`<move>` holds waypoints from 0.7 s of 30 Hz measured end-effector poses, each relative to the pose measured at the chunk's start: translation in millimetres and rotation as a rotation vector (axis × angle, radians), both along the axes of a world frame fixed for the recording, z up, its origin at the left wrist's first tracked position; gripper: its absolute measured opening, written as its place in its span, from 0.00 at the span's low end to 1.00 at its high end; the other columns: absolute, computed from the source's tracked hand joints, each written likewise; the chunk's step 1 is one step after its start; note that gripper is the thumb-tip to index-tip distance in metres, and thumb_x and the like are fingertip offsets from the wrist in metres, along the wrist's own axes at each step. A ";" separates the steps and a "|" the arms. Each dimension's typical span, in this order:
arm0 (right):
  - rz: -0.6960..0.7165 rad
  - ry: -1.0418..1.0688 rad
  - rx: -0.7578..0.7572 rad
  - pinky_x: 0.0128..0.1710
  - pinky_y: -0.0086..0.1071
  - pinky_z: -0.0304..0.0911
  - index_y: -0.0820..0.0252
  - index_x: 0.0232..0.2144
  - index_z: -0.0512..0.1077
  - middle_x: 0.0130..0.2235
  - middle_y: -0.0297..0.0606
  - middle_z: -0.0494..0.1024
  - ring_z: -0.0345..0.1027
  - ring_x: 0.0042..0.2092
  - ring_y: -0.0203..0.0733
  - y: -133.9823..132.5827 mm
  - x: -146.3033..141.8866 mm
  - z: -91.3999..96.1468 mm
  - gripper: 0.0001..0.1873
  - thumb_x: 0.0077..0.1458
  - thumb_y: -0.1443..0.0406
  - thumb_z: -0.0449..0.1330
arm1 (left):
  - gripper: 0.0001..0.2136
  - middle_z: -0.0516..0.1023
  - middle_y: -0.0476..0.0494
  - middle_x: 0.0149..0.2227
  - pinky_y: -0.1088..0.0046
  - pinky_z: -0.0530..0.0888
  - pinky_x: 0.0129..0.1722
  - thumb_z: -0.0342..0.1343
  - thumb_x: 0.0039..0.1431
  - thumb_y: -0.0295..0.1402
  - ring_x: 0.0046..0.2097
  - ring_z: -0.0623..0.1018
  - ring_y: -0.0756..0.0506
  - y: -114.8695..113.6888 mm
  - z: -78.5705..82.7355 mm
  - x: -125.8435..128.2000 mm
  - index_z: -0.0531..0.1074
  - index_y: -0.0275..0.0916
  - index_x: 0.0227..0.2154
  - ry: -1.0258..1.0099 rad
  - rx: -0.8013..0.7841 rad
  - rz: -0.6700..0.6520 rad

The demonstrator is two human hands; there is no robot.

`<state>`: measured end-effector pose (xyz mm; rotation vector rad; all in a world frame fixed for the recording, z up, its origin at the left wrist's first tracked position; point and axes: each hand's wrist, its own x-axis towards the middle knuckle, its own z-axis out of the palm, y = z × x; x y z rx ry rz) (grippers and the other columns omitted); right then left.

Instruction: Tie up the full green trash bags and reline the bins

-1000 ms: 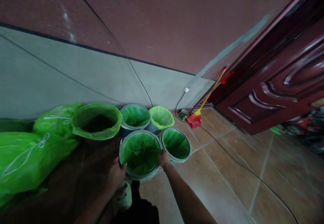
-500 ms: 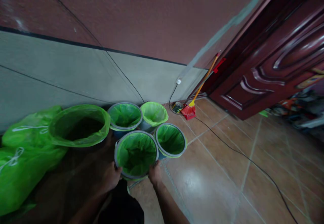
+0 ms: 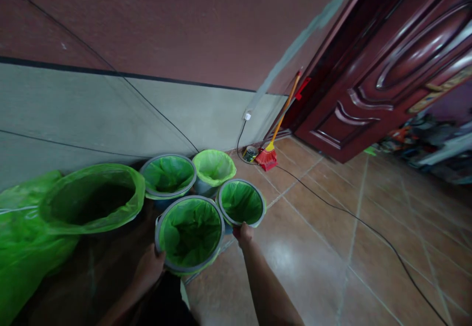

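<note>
A trash can with a grey rim and a green bag liner stands at the front of a cluster of cans. My left hand grips its rim at the lower left. Just to the right is a smaller lined trash can, also grey-rimmed. My right hand has its fingers closed on the near edge of that smaller can. Both cans gape upward, showing dark green plastic inside. Below their rims the bodies are mostly hidden.
Behind stand another grey-rimmed can and a light-green-lined can. A large lined bin and full green bags sit left. A broom, a tin and a black cable lie toward the door.
My right hand has left the front can and moved right onto the smaller can's rim. My left hand stays on the front can. The view has shifted slightly right.
</note>
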<state>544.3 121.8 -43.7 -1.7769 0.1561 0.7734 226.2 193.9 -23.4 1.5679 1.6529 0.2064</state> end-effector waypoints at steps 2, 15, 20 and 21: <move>-0.064 0.046 0.009 0.27 0.33 0.68 0.58 0.31 0.65 0.20 0.32 0.69 0.68 0.23 0.38 2.7 4.0 -0.6 0.09 0.60 0.61 0.50 | 0.04 0.81 0.37 0.34 0.68 0.77 0.34 0.49 0.60 0.31 0.33 0.83 0.40 -3.0 4.0 4.3 0.66 0.40 0.31 0.002 -0.056 -0.021; 0.170 0.043 -0.088 0.33 0.35 0.68 0.54 0.48 0.66 0.45 0.46 0.78 0.77 0.43 0.49 -54.0 -59.6 -7.7 0.35 0.46 0.38 0.59 | 0.14 0.82 0.35 0.42 0.75 0.74 0.28 0.46 0.66 0.36 0.31 0.82 0.46 -25.6 10.3 9.9 0.65 0.34 0.51 -0.244 -0.268 0.184; 0.369 0.087 -0.139 0.30 0.40 0.71 0.55 0.44 0.68 0.41 0.49 0.79 0.78 0.40 0.54 -64.9 -110.4 -31.1 0.35 0.41 0.39 0.61 | 0.18 0.81 0.40 0.37 0.74 0.73 0.29 0.55 0.60 0.34 0.31 0.80 0.46 -31.3 15.7 5.3 0.68 0.35 0.52 -0.406 -0.236 0.234; 0.413 0.072 -0.130 0.30 0.40 0.71 0.55 0.41 0.69 0.39 0.49 0.79 0.79 0.39 0.54 -62.5 -116.0 -33.3 0.32 0.43 0.40 0.59 | 0.19 0.81 0.40 0.35 0.74 0.73 0.29 0.56 0.58 0.34 0.31 0.80 0.46 -31.2 16.9 4.9 0.69 0.36 0.52 -0.424 -0.235 0.236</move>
